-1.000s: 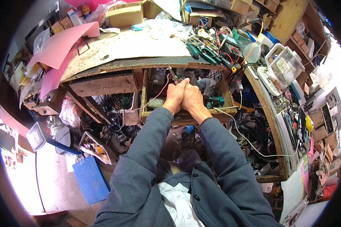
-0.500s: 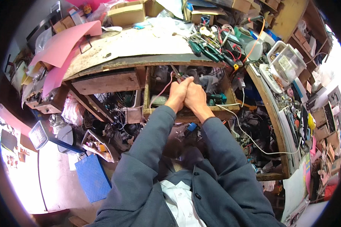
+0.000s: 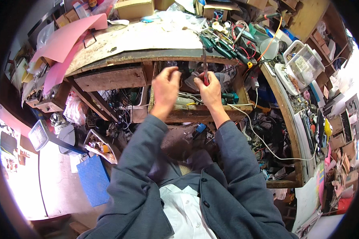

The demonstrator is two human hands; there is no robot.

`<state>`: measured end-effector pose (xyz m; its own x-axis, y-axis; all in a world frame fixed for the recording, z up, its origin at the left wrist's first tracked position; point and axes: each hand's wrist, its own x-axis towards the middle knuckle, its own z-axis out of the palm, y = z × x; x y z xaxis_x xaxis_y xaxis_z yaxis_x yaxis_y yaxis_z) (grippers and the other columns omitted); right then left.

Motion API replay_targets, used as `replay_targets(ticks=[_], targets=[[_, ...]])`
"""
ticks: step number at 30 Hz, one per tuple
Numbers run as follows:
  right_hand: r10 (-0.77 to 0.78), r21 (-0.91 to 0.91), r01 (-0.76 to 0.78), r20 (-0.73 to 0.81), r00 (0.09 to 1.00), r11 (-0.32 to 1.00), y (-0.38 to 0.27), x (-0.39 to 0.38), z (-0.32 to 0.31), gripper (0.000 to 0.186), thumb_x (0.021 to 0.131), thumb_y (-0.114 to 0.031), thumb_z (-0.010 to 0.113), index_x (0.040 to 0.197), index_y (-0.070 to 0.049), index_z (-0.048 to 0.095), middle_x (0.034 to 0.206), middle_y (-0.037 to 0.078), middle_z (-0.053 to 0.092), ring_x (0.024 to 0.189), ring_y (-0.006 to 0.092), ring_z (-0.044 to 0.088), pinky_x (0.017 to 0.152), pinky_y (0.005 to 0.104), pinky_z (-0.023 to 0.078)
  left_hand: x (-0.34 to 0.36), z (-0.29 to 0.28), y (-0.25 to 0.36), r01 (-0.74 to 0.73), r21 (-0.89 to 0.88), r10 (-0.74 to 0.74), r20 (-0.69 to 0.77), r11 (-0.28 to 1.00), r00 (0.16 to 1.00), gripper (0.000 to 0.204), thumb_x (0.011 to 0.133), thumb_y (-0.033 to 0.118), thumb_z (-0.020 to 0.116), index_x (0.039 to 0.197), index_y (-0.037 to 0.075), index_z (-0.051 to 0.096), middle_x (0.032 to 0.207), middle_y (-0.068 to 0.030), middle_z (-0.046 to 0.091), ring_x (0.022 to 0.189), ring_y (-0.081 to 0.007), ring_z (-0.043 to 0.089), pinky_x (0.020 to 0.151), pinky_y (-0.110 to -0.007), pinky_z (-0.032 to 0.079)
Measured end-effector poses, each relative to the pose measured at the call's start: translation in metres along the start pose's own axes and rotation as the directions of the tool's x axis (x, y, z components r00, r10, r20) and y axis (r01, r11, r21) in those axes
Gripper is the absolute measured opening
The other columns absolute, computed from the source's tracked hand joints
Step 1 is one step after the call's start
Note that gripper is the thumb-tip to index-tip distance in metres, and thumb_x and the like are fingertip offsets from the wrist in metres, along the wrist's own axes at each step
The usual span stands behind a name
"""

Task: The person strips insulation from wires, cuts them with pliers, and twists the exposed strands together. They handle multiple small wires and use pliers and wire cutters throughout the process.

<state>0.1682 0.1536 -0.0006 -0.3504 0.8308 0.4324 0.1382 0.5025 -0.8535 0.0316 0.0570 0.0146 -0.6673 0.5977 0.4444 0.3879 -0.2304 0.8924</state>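
Note:
My right hand point(image 3: 210, 92) is closed around a red-handled tool point(image 3: 206, 78). Its narrow dark metal end points up toward the bench edge; the exact kind of tool is unclear. To the left, my left hand point(image 3: 165, 89) is slightly smeared by motion, its fingers curled in toward the thumb. Whatever those fingers hold, if anything, cannot be made out. Both hands are apart over an open wooden drawer point(image 3: 199, 116). Inside it lie a teal-and-black tool point(image 3: 229, 96), cables and clear plastic pieces, partly hidden by my hands.
Above the drawer runs a cluttered bench top point(image 3: 147, 44), with green-handled pliers point(image 3: 213, 46) near its edge. A white cable point(image 3: 263, 147) loops down at the right. Clear plastic boxes point(image 3: 303, 65) stand on the right side. A blue flat sheet point(image 3: 93, 181) lies on the floor at left.
My hands were pressed together over the drawer and have separated. The left has moved left, the right slightly right with the tool now upright. The pink wire no longer shows clearly.

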Motion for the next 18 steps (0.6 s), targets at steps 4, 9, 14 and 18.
replay_targets(ticks=[4,9,14,18], targets=[[0.025,0.113,-0.017,-0.069,0.997,0.993,0.002,0.001,0.006,0.022,0.085,-0.017,0.075,0.093,-0.002,0.06,0.072,0.002,0.058,0.066,0.0125,0.053,0.064,0.0297,0.045,0.03,-0.036,-0.044,-0.155,0.441,0.052,0.236,0.884,0.97,0.021,0.09,0.013,0.064,0.105,0.0,0.073,0.096,-0.0194,0.074,0.091,-0.0284,0.074,0.081,-0.036,0.056],[0.056,0.177,-0.04,-0.087,0.995,0.983,0.01,0.001,0.002,0.023,0.086,-0.018,0.075,0.094,-0.003,0.06,0.071,0.002,0.058,0.065,0.0133,0.054,0.064,0.0304,0.046,0.022,-0.021,-0.048,-0.313,0.68,-0.097,0.493,0.663,0.864,0.024,0.084,0.019,0.07,0.1,0.003,0.075,0.094,-0.0231,0.072,0.091,-0.0417,0.069,0.082,-0.048,0.055],[0.031,0.051,-0.028,-0.055,0.998,0.998,0.007,0.0,0.001,0.018,0.088,-0.013,0.072,0.095,-0.002,0.06,0.075,0.002,0.062,0.068,0.0089,0.058,0.064,0.0248,0.047,0.025,-0.015,-0.052,-0.379,0.764,-0.206,0.544,0.522,0.813,0.021,0.078,0.016,0.072,0.097,0.007,0.077,0.092,-0.0233,0.072,0.089,-0.0424,0.069,0.078,-0.05,0.056],[0.058,0.037,-0.056,-0.054,0.997,0.998,0.003,-0.001,0.002,0.023,0.086,-0.018,0.074,0.094,-0.002,0.06,0.074,0.006,0.062,0.068,0.015,0.058,0.066,0.0315,0.048,0.03,-0.02,-0.06,-0.376,0.785,-0.152,0.503,0.492,0.851,0.018,0.08,0.016,0.071,0.095,0.008,0.077,0.092,-0.0231,0.071,0.088,-0.0419,0.069,0.078,-0.049,0.056]])
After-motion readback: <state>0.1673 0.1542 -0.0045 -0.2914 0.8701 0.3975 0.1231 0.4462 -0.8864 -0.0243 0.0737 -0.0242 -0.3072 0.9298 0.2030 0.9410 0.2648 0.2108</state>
